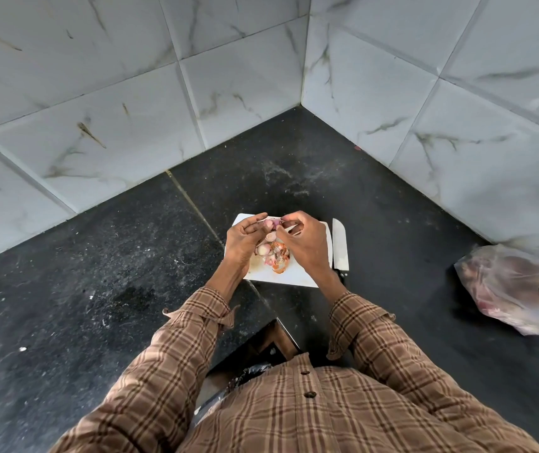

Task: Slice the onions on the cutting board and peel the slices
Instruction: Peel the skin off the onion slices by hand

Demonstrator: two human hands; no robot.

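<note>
I observe both hands raised over the white cutting board [294, 278] on the dark surface [98, 256]. The left hand [245, 238] has its grip clamped on an onion slice [269, 223]; the right hand [305, 241] pinches the same slice's skin. Cut onion pieces [264, 248] and peels [279, 259] lie on the board. A knife [340, 246] lies beside the board's right edge; a plastic bag [516, 286] sits well apart at right.

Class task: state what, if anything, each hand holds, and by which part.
Both hands hold one onion piece: left hand grips its left side, right hand pinches its top right edge.
</note>
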